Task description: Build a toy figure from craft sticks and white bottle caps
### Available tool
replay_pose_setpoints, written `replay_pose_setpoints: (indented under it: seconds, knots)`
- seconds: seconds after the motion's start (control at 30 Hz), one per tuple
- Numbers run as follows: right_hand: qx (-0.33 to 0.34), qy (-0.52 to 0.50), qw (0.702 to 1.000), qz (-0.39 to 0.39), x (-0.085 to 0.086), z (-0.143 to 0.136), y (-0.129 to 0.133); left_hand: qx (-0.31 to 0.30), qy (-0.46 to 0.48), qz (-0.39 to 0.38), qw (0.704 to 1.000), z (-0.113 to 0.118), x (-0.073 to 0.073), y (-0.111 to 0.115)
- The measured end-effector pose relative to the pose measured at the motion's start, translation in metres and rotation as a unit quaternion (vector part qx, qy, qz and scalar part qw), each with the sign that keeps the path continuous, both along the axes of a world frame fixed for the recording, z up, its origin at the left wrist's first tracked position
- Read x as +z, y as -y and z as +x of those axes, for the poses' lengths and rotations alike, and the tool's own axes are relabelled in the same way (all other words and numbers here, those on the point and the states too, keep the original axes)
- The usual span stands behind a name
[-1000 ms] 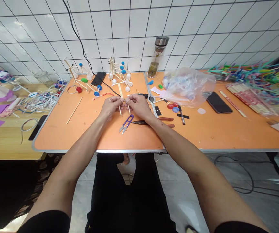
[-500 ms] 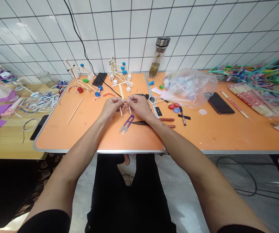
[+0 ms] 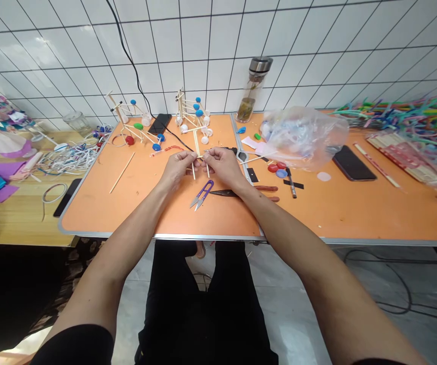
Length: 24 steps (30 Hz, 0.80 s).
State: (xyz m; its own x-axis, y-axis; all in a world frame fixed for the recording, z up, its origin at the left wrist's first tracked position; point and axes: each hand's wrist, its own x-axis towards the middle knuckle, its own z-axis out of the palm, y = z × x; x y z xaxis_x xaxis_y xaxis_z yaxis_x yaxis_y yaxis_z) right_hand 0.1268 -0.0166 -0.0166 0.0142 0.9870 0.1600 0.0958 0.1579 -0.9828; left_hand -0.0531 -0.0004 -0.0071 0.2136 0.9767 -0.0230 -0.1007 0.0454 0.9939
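My left hand [image 3: 179, 167] and my right hand [image 3: 220, 165] meet over the orange table, each closed in a pinch on thin wooden sticks [image 3: 196, 138]. Two stick ends poke out below my fingers, spread apart; where the sticks join is partly covered by my fingertips. Just below lie purple-handled thread snips [image 3: 202, 194] with the blades toward me. Pliers with red-brown handles [image 3: 266, 188] lie partly under my right wrist. To the left is a single loose stick [image 3: 122, 173].
Behind my hands stand two stick models with coloured caps, a left one [image 3: 138, 126] and a right one [image 3: 188, 112]. A glass tea bottle [image 3: 254, 91] stands by the wall. A plastic bag [image 3: 304, 136], a phone [image 3: 354, 162] and packed sticks [image 3: 404, 157] lie to the right.
The lower stick ends have spread apart, and the second now shows clearly below my right fingers. The whole view has shifted slightly; both hands stay together in nearly the same place.
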Motion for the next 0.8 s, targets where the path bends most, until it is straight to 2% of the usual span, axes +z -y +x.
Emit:
replay_pose_setpoints:
  seconds: [0.53, 0.8]
  knots:
    - [0.045, -0.003, 0.999, 0.003, -0.0043, -0.0006, -0.0005, 0.035, 0.015, -0.002, 0.999, -0.0012, -0.0015, -0.0047]
    - [0.009, 0.054, 0.997, 0.061, -0.0065, -0.001, -0.0012, 0.053, -0.004, 0.048, 0.997, -0.003, -0.0059, -0.0076]
